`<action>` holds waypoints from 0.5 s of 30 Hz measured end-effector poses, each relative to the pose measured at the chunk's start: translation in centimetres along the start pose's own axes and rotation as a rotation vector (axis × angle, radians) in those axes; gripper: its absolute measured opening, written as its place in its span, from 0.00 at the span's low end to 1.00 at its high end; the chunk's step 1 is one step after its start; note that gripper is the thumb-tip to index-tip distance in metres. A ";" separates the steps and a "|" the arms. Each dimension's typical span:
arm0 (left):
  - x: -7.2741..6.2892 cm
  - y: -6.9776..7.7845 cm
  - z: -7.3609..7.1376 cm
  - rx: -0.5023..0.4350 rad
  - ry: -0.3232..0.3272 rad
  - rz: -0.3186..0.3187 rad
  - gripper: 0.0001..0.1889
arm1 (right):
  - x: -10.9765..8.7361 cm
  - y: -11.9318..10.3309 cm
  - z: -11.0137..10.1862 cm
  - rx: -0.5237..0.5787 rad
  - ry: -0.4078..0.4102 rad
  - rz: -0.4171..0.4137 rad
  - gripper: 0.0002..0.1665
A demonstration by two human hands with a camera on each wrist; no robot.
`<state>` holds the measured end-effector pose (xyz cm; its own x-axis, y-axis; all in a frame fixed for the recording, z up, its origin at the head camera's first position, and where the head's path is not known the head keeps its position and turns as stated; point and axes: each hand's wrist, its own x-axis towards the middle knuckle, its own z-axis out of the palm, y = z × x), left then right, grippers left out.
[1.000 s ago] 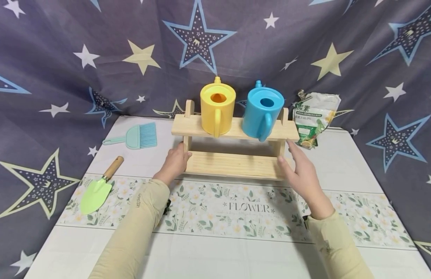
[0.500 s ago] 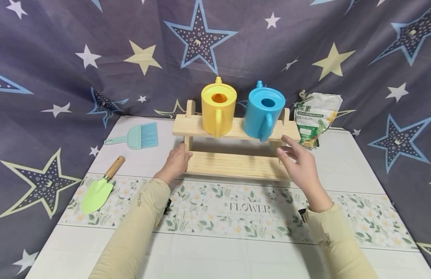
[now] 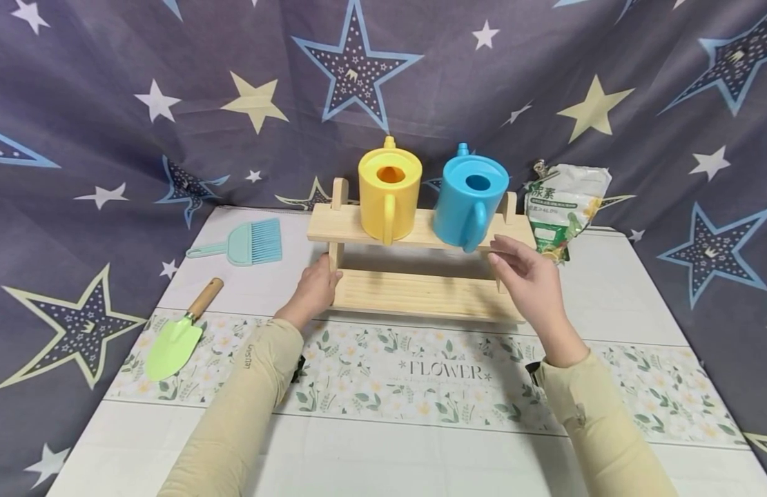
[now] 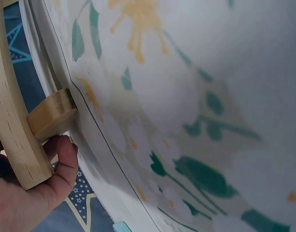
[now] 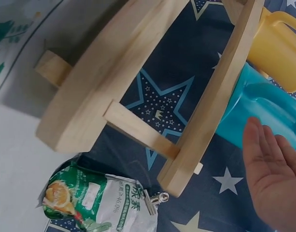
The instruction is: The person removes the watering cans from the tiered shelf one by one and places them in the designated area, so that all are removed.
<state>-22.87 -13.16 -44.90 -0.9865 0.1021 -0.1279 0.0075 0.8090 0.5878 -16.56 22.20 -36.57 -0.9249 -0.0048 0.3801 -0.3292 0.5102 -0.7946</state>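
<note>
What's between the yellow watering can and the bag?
The head view shows the blue watering can there, standing on the upper wooden board, then one upright wooden tip.

There are a yellow can (image 3: pixel 377 207), a blue can (image 3: pixel 460 210), a pale beige shelf (image 3: pixel 414 293) and a dark curtain (image 3: pixel 445 103) patterned with blue, yellow and white stars (image 3: pixel 255 102).
</note>
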 end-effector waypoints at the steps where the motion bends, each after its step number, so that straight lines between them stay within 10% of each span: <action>1: 0.0 0.0 0.0 -0.001 -0.001 0.001 0.26 | 0.1 -0.1 0.0 0.005 0.003 -0.001 0.25; 15: 0.0 -0.2 0.2 -0.015 0.012 0.023 0.26 | 1.2 -1.3 0.9 0.060 0.008 0.001 0.23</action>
<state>-22.86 -13.25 -45.15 -0.9880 0.1131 -0.1049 0.0275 0.7979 0.6022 -17.37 20.75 -35.49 -0.9237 0.0027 0.3831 -0.3394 0.4579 -0.8217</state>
